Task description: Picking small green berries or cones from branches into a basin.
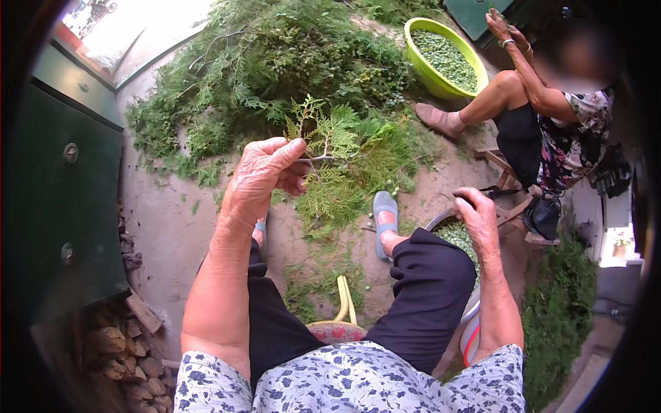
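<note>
My left hand is raised in front of me, thumb and fingers pinched round the stem of a green conifer sprig. Its flat, scaly leaves fan out to the right and hang downward. On the right, my right hand hovers at a metal basin beside my knee, its fingers bent and a little apart. Nothing shows between them. Small round green cones lie in that basin, partly covered by my hand and leg.
A large heap of conifer branches spreads ahead. Behind it at right stands a yellow-green tub of green cones. Another person sits at right, hands raised. Firewood and a dark green cabinet stand left.
</note>
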The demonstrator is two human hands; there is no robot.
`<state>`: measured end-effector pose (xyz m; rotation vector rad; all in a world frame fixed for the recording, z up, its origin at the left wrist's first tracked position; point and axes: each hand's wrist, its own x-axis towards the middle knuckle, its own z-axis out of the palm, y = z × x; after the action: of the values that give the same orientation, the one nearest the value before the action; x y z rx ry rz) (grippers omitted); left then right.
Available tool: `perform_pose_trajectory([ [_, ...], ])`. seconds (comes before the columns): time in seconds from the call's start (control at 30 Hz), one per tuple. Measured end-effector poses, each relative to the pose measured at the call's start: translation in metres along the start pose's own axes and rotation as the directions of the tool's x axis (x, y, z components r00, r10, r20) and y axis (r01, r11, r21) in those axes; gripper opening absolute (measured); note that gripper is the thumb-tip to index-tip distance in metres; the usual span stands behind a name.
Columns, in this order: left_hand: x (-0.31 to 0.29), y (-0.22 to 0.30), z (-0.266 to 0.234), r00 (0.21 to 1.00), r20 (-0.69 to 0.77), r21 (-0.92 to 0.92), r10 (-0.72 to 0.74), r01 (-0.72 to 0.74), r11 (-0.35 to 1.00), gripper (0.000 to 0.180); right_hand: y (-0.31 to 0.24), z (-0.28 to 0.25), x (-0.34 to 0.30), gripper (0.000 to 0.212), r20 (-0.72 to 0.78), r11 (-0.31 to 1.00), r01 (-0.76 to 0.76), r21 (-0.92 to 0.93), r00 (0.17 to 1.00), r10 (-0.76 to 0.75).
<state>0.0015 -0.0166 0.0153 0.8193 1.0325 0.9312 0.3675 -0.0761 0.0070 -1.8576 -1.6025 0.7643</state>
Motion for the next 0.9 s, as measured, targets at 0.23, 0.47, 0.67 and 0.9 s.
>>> perform_pose_trajectory([
  [0.23,0.007,-0.023,0.020,0.982,-0.137,-0.174,0.130,-0.153,0.973,0.024,-0.119,0.122,-0.005,0.020,0.483,0.905,0.125,0.407,0.812,-0.329],
  [0.47,0.004,-0.039,0.036,0.987,-0.083,-0.107,0.135,-0.143,0.984,0.035,-0.129,0.165,0.021,0.021,0.423,0.145,-0.437,0.888,0.898,0.122],
  [0.67,0.005,-0.037,0.016,0.959,-0.276,-0.130,0.066,-0.106,0.986,0.030,-0.069,0.174,0.037,0.010,0.341,0.388,-0.413,0.824,0.909,0.241],
  [0.9,0.008,-0.017,-0.008,0.929,-0.369,-0.293,-0.018,-0.098,0.951,0.017,0.025,0.211,-0.003,0.015,0.469,0.709,-0.613,0.348,0.769,0.434],
])
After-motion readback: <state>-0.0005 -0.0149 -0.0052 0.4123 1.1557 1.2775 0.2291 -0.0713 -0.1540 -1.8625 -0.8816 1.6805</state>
